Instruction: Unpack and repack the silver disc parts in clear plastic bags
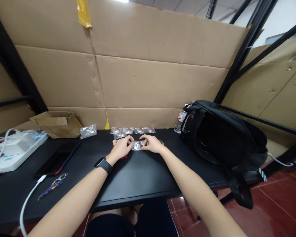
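Observation:
A small clear plastic packet (137, 145) with something red and silvery inside lies between my two hands on the black table. My left hand (121, 147), with a dark watch on its wrist, pinches the packet's left edge. On the opposite edge, the thumb and fingers of my right hand (151, 144) are closed. Just beyond my hands, several similar clear packets (128, 130) with red bits lie in a row. Something red (124, 157) shows partly beneath my left hand. A round object (161, 142) peeks out behind my right hand, mostly hidden.
A black backpack (227, 135) and a water bottle (179, 122) stand at the right. Leftward are a brown paper bag (60, 123), a clear bag (88, 131), a phone (56, 158), a keychain (53, 186) and a power strip (22, 154) with cables. Cardboard (138, 85) walls the back.

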The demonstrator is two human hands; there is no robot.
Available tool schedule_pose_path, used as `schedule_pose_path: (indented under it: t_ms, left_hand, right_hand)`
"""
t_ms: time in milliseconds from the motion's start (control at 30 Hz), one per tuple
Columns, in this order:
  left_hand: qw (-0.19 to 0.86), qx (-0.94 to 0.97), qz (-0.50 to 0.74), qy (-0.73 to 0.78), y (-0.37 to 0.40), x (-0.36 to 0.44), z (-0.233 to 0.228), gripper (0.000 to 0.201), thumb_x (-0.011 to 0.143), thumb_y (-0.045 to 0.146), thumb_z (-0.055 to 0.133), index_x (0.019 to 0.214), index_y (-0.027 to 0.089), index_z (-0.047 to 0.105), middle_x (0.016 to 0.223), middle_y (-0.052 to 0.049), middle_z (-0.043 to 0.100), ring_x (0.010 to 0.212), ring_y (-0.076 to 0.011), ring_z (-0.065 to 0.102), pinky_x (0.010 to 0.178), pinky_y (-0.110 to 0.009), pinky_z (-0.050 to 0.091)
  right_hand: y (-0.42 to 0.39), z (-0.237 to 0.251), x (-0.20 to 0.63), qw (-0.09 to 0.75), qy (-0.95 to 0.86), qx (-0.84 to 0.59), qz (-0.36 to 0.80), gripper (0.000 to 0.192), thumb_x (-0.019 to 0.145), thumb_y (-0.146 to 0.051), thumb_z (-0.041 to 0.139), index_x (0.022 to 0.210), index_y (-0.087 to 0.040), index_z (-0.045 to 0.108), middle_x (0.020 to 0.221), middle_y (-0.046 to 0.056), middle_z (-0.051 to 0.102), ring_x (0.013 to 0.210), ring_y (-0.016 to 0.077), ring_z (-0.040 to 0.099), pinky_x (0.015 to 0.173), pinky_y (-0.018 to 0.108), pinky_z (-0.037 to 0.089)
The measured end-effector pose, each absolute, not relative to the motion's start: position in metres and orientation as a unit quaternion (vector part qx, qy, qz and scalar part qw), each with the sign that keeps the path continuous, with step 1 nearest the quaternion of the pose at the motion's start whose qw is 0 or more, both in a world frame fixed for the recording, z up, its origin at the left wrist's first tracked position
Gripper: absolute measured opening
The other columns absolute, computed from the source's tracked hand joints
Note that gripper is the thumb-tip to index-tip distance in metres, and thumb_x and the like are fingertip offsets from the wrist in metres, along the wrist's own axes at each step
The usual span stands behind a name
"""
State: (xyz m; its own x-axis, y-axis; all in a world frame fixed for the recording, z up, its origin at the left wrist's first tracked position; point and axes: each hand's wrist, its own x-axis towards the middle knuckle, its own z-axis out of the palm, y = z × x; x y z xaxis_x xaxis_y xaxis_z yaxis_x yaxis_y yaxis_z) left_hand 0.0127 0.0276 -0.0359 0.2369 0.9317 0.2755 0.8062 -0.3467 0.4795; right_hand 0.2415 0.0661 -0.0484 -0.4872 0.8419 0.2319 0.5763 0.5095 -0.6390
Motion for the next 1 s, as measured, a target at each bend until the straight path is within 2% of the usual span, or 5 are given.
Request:
schedule_pose_path:
  t_ms: [200,433,700,833,1000]
  left_hand:
    - [0.12,0.806,0.222,0.535,0.03,0.008,-0.035,0.014,0.086,0.036,0.062,0.092,0.032,0.074,0.103,0.001,0.079,0.107,-0.0284,0.068,0.096,-0.045,0.031]
    - [0.057,0.809,0.208,0.547,0.038,0.001,-0.042,0.029,0.092,0.037,0.053,0.112,0.032,0.073,0.128,-0.004,0.071,0.123,-0.0325,0.057,0.097,-0.048,0.035]
    - [-0.008,0.782,0.171,0.599,0.055,-0.012,-0.053,0.049,0.098,0.047,0.04,0.143,0.034,0.053,0.154,-0.008,0.049,0.132,-0.0393,0.043,0.095,-0.056,0.039]
    - [-0.025,0.763,0.189,0.618,0.053,-0.031,-0.033,0.04,0.096,0.046,0.043,0.123,0.031,0.068,0.137,-0.009,0.064,0.123,-0.037,0.053,0.094,-0.051,0.041]
    - [0.137,0.832,0.103,0.528,0.047,-0.06,-0.015,0.029,0.084,0.052,0.059,0.087,0.028,0.076,0.093,0.0,0.079,0.091,-0.0237,0.07,0.083,-0.032,0.046]
  right_hand:
    - [0.069,-0.054,0.239,0.308,-0.815,-0.44,0.218,0.047,0.07,-0.022,0.084,0.112,-0.022,0.064,0.078,-0.005,0.07,0.063,0.0113,0.06,0.069,0.022,0.043]
    - [0.075,-0.055,0.225,0.313,-0.832,-0.439,0.132,0.019,0.081,-0.01,0.068,0.098,-0.019,0.07,0.099,0.004,0.071,0.087,0.0163,0.064,0.081,0.026,0.046]
    - [0.071,-0.052,0.213,0.182,-0.848,-0.492,0.076,0.043,0.094,-0.028,0.056,0.136,-0.023,0.06,0.151,0.013,0.046,0.133,0.0334,0.042,0.103,0.052,0.038]
    - [0.067,-0.034,0.236,0.165,-0.835,-0.523,0.045,0.043,0.091,-0.032,0.061,0.133,-0.025,0.062,0.147,0.012,0.049,0.136,0.0336,0.039,0.106,0.053,0.034]
    - [0.064,-0.013,0.289,0.078,-0.79,-0.604,0.067,0.07,0.072,-0.042,0.081,0.137,-0.021,0.061,0.141,0.016,0.055,0.125,0.0367,0.053,0.103,0.046,0.042]
